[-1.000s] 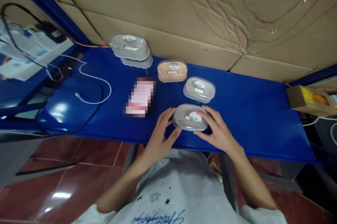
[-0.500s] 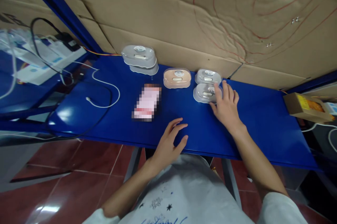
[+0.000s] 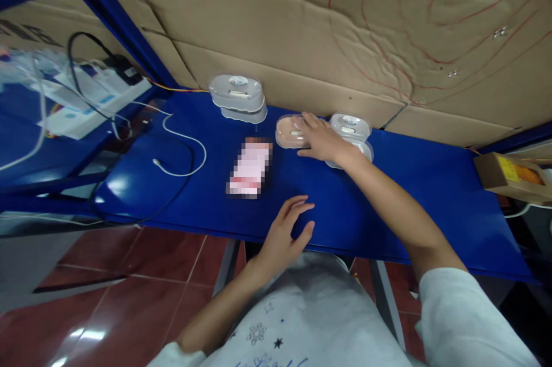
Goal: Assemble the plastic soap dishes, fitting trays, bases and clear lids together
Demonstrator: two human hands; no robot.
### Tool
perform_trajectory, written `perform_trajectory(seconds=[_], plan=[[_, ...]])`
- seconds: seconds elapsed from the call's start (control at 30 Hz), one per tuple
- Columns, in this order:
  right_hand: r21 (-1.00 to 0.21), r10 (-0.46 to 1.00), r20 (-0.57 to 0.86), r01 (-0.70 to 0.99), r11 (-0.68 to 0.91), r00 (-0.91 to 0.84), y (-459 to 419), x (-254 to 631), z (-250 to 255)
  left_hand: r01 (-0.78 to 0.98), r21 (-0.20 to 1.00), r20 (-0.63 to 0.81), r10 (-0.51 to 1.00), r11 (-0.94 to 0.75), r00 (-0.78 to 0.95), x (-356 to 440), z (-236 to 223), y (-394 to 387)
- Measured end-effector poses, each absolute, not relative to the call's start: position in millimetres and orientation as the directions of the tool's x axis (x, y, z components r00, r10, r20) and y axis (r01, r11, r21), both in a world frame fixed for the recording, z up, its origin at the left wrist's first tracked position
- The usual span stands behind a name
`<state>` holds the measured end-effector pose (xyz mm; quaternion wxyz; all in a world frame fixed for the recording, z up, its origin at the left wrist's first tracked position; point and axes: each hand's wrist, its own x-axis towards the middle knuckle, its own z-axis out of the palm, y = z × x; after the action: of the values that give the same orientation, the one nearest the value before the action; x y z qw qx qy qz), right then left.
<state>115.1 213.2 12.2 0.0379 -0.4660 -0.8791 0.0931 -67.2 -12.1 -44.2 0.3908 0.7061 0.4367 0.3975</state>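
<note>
- We saw the peach box [image 3: 287, 131] just above the centre of the frame, flat on the blue table [image 3: 422, 206], with its lid on and its right end covered by fingers.
- We had the right hand [image 3: 319, 140] spread over that end, thumb low on the near side; the covered part was hidden, so we could not tell whether it gripped the box or only rested on it.
- We held nothing in the left hand [image 3: 287, 234], which hung with loosely curled fingers at the lower middle of the frame, apart from every box.
- We counted two pale boxes right of the centre: the far grey box [image 3: 340, 121] and, just in front of it, the near grey box [image 3: 367, 150], partly behind our right wrist.
- We judged that pair to be done with for the moment, since both stood close together and ungripped. Handling of the peach box looked barely begun, for it sat level and unlifted.
- We also noted a grey stack [image 3: 235, 91] in the upper left and, below it, a pixelated item [image 3: 250, 168]; both lay outside our reach, untouched.
</note>
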Motion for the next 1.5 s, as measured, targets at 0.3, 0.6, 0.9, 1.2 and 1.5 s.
perform_trajectory(seconds=[0.3, 0.6, 0.9, 1.2, 1.5], plan=[[-0.423, 0.816, -0.036, 0.748, 0.511, -0.577, 24.3, 146.3, 29.4, 0.464, 0.792, 0.370, 0.917, -0.395, 0.149, -73.5, -53.9, -40.4], [-0.629, 0.825, 0.112, 0.603, 0.491, -0.554, 79.1, 136.0, 35.6, 0.511, 0.799, 0.257, 0.949, -0.316, 0.185, -94.9, -61.1, -29.7], [-0.406, 0.820, 0.276, 0.712, 0.573, -0.502, 54.8, 153.4, 5.0, 0.566, 0.772, 0.178, 0.953, -0.290, 0.246, -108.3, -55.5, -35.6], [-0.284, 0.816, 0.152, 0.766, 0.577, -0.558, 93.9, 131.6, -10.1, 0.584, 0.674, 0.186, 0.869, -0.453, 0.458, -106.5, -49.4, -33.5], [-0.493, 0.705, 0.010, 0.610, 0.620, -0.709, 9.3, 157.2, 15.9, 0.613, 0.659, 0.286, 0.899, -0.437, 0.333, -91.2, -61.0, -36.6]])
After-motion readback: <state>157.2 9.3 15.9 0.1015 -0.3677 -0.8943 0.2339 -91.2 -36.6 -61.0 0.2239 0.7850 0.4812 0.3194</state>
